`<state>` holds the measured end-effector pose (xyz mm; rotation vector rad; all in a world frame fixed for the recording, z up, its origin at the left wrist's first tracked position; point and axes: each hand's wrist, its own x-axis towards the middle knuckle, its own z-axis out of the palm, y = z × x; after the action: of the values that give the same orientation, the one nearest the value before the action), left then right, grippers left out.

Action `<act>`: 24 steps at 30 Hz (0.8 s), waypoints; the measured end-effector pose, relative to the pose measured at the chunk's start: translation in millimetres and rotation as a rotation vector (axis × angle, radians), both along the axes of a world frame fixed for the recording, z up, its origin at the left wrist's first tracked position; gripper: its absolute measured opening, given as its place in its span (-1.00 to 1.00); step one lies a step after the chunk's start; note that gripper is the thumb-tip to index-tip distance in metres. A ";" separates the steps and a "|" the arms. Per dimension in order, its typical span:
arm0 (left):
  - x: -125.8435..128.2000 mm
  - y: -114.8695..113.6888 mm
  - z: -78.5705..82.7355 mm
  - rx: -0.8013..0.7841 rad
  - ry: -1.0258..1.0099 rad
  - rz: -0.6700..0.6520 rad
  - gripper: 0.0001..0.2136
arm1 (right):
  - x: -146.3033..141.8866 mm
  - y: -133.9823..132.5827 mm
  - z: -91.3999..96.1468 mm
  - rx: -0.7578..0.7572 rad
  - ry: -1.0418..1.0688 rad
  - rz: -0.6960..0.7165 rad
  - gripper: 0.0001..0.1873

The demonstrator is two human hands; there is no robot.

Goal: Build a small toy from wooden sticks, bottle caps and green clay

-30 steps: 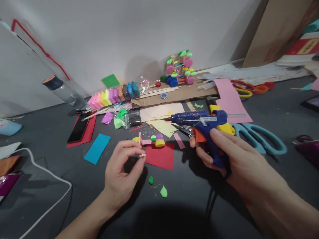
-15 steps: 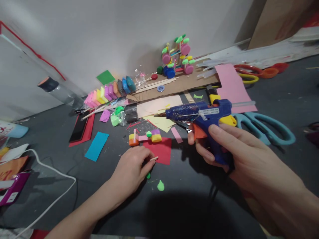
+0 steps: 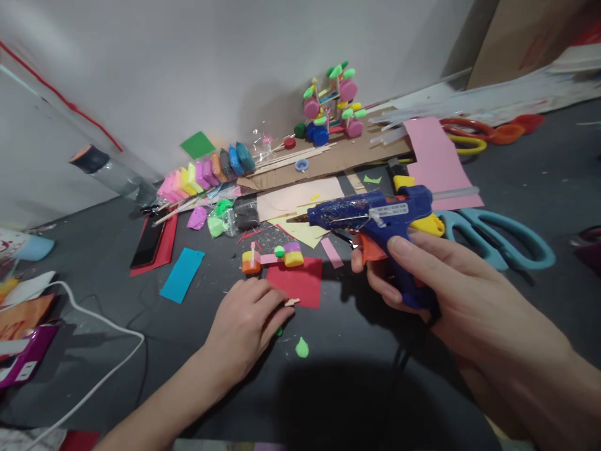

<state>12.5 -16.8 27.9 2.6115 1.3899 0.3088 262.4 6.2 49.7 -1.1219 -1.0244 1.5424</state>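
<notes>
Head view: the right hand (image 3: pixel 451 294) is clenched round a blue-and-yellow plastic hot glue gun (image 3: pixel 370 213), held above the dark table (image 3: pixel 539 181); the left hand (image 3: pixel 246 326), low on the table, pinches a short pale wooden stick (image 3: pixel 292 302) beside the red paper square (image 3: pixel 300 282)

You're at a hobby craft corner: clay blocks (image 3: pixel 206 173), coloured paper (image 3: pixel 182 275), scissors (image 3: pixel 498 235) strewn across the dark surface (image 3: pixel 539 181).

One glue gun (image 3: pixel 370 213), perhaps three scissors (image 3: pixel 498 235)

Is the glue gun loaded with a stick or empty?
Loaded: a clear stick juts from the back of the glue gun in the right hand.
</notes>
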 end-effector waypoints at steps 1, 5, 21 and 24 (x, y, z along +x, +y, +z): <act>-1.2 -0.9 1.8 -0.001 -0.038 -0.011 -0.85 | 0.0 -0.3 0.3 -0.002 -0.003 -0.004 -0.64; -10.3 0.2 10.5 0.141 -0.204 0.022 -0.89 | -0.3 -0.1 1.9 -0.017 -0.033 -0.037 -0.60; -21.1 63.6 -8.5 -0.366 -0.491 0.273 -0.47 | -16.7 -10.7 14.6 -0.082 -0.062 -0.198 -0.68; -18.9 63.1 -11.8 -0.360 -0.571 0.307 -0.57 | -14.5 -11.2 13.3 -0.097 -0.076 -0.190 -0.65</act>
<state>-6.4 46.3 16.1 1.8221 1.4539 0.7039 247.9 -5.0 62.9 -1.3154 -0.8736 1.4183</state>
